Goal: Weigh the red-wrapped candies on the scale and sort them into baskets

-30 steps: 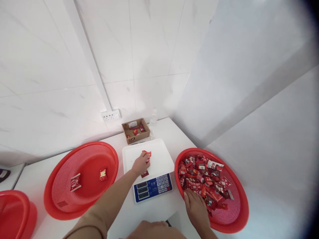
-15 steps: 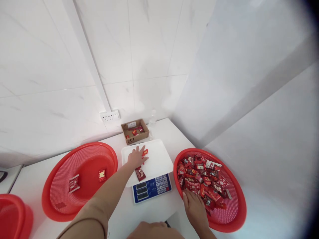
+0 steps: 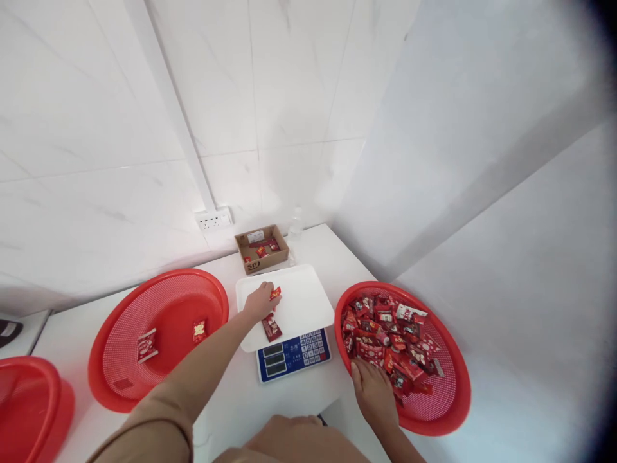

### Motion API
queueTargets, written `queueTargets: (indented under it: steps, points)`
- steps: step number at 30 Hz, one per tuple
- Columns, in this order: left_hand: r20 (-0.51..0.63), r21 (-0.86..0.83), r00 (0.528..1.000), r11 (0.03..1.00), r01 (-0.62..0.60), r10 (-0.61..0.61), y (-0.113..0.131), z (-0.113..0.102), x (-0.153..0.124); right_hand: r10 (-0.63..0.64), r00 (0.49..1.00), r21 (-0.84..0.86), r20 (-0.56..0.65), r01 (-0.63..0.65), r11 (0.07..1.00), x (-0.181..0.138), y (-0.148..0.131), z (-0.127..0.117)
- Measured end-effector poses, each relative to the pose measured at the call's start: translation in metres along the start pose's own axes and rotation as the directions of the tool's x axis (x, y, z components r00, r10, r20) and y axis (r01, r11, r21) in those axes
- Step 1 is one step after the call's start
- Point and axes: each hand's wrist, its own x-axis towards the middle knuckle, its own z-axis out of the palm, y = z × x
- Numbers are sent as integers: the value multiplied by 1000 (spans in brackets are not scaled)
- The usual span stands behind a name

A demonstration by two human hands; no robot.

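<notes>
Maroon and red shiny-wrapped packets point(image 3: 272, 328) lay beneath the left hand point(image 3: 260, 301)

The left hand was palm down, fingers bent over the packets on a white rectangular tray point(image 3: 308, 308); whether it gripped any could not be told. Its forearm hid part of a red oval plastic mesh basket point(image 3: 95, 370) containing 2 packets. The right hand point(image 3: 376, 392) lay, fingers together, on the near rim of a packet-filled red plastic basket point(image 3: 460, 411), its grip unclear. A brown cardboard box point(image 3: 260, 264) stood behind the tray.
</notes>
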Motion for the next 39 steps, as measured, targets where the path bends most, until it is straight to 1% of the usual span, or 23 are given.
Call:
queueTargets:
  steps: [3, 6, 8, 10, 15, 18, 21, 23, 25, 30, 35, 39]
  points:
    - [73, -33, 993, 996, -89, 91, -7, -4, -26, -15, 1000, -4, 18, 15, 1000, 0, 0, -1]
    - [191, -25, 962, 980, -196, 197, -11, 1, -51, -11, 999, -6, 35, 11, 1000, 0, 0, -1]
    - [261, 14, 940, 973, -230, 219, -13, 6, -60, -1, 999, -5, 51, 1, 1000, 0, 0, -1]
    - [285, 48, 939, 975, -217, 195, -15, 9, -60, 16, 998, -4, 63, -16, 1000, 1, -1, -1]
    - [237, 52, 964, 990, -134, 118, -19, 10, -50, 27, 998, -20, 53, -26, 999, 2, -4, -4]
    - [191, 32, 978, 996, -86, 78, -22, 9, -52, 30, 997, -26, 69, -28, 999, 2, -6, -6]
    - [144, 5, 990, 1000, 10, -10, -25, 8, -57, 46, 995, -29, 88, -44, 999, 3, -7, -7]
    - [129, -14, 988, 996, 85, -82, -26, 9, -57, 43, 995, -37, 85, -40, 999, 3, -7, -6]
    - [124, -34, 984, 990, 135, -130, -27, 10, -54, 30, 997, -43, 77, -27, 999, 3, -7, -6]
    - [109, -96, 982, 981, 168, -157, -26, 11, -46, 32, 995, -22, 95, -30, 999, 4, -9, -9]
    - [58, -177, 977, 961, 213, -206, -29, 4, -54, 55, 994, 47, 99, -60, 997, 5, -12, -13]
    - [-17, -247, 960, 931, 268, -281, -47, -10, -78, 84, 989, 211, 126, -109, 971, 10, -5, -13]
